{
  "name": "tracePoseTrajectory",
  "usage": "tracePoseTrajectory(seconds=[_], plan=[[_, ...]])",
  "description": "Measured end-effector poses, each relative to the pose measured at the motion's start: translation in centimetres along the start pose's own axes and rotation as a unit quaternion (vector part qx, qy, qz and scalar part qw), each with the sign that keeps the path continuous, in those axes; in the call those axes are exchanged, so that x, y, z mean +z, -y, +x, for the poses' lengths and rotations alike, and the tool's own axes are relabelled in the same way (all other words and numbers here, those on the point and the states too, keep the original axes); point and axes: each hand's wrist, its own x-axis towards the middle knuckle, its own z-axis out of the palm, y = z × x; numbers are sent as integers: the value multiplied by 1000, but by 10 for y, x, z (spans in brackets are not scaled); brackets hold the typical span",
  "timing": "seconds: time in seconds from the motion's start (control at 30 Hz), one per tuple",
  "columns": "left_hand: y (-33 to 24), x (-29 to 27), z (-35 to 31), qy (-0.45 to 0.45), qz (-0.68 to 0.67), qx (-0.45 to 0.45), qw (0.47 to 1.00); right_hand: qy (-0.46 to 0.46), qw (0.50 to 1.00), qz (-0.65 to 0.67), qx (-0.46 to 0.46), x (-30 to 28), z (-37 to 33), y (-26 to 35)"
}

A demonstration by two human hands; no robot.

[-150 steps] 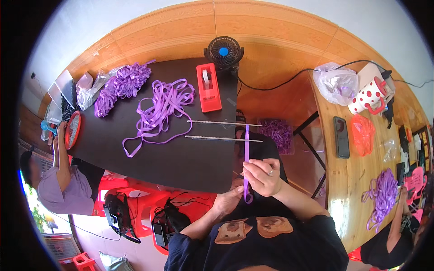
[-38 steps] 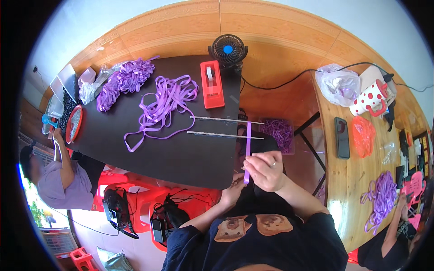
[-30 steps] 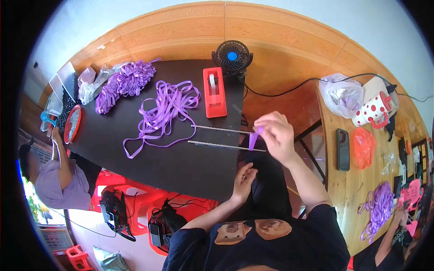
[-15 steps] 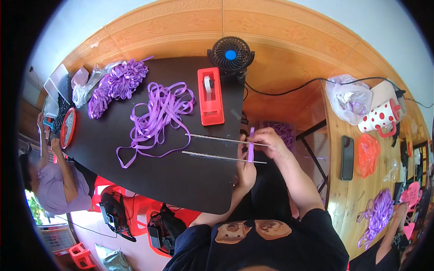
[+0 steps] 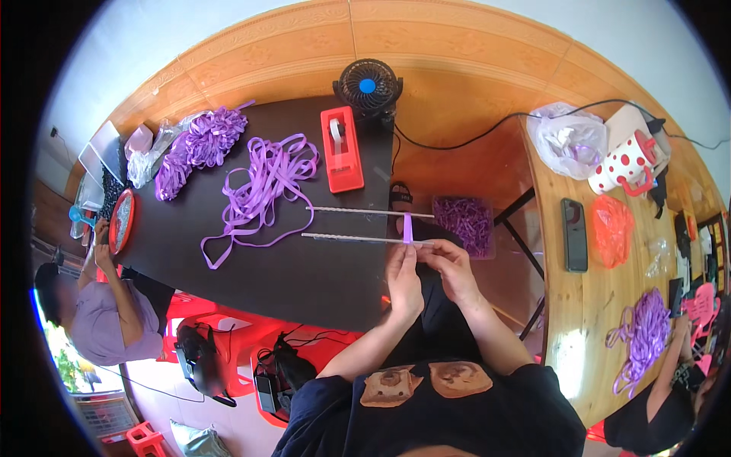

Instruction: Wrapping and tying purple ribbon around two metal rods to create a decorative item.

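Two thin metal rods, the far rod (image 5: 343, 209) and the near rod (image 5: 343, 238), stick out past the right edge of the dark table. A short band of purple ribbon (image 5: 408, 228) spans them beyond the edge. At the near rod, my left hand (image 5: 406, 288) pinches the band's lower end between thumb and finger. My right hand (image 5: 455, 273) is close beside it, its fingertips closed at the rod's end; what they hold is too small to tell. On the table lies a loose pile of purple ribbon (image 5: 263, 179), a strand trailing toward the rods.
A red tape dispenser (image 5: 342, 156) and a black fan (image 5: 367, 87) stand on the dark table (image 5: 304, 293). Below its edge sits a bin of purple ribbon pieces (image 5: 463, 225). A wooden table (image 5: 560, 305) at right bears a phone (image 5: 575, 236). Other people work at far left and far right.
My right hand has moved from the far rod to the near rod, beside my left hand. The upper ribbon end that stuck out past the far rod no longer shows. The whole view has shifted slightly.
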Motion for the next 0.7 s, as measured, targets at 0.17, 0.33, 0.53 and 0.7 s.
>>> tracePoseTrajectory(seconds=[0.17, 0.33, 0.53, 0.7], plan=[[-12, 5, -6, -22, -13, -23, 999, 19, 1000, 17, 5, 21, -13, 4], [-19, 10, -6, -36, 3, -27, 999, 10, 1000, 1, -2, 27, -12, -1], [-29, 13, -6, -59, 32, -61, 996, -31, 999, 27, 16, 36, -12, -7], [-29, 10, -5, -58, 40, -67, 995, -50, 998, 49, -4, 43, -11, -12]])
